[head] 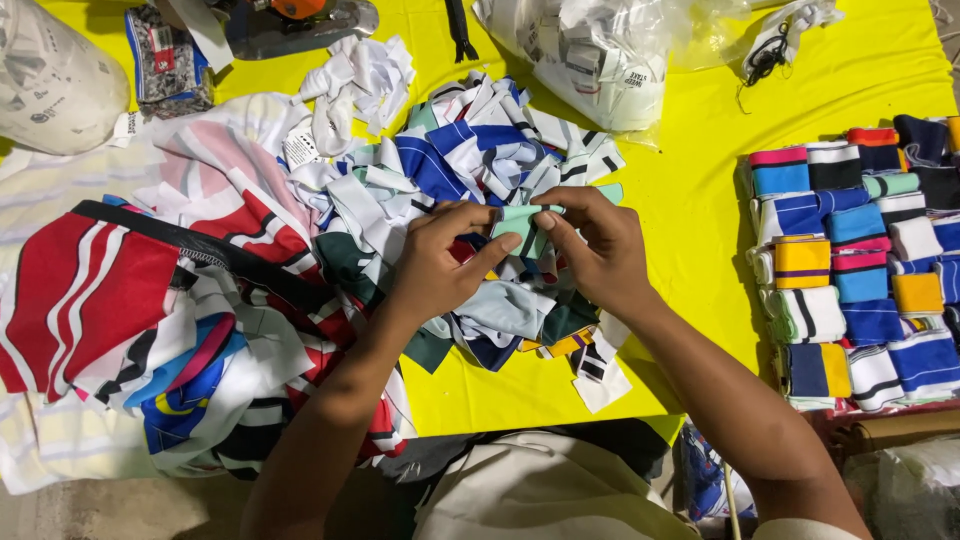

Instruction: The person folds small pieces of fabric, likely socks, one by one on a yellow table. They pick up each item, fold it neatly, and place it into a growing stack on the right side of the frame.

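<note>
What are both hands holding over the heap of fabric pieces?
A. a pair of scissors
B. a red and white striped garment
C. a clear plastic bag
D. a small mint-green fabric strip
D: the left hand and right hand pinch a small mint-green fabric strip between their fingertips above the heap of fabric pieces.

- Both forearms are bare from the elbow down; no sleeves, watch, bracelet or rings show.
- The left hand (440,262) and right hand (598,250) wear no gloves.
- Fingers (497,250) have short, plain nails without polish.
- Below the yellow bench (690,200), at the lower edge, the person wears a pale beige garment (540,490).
</note>
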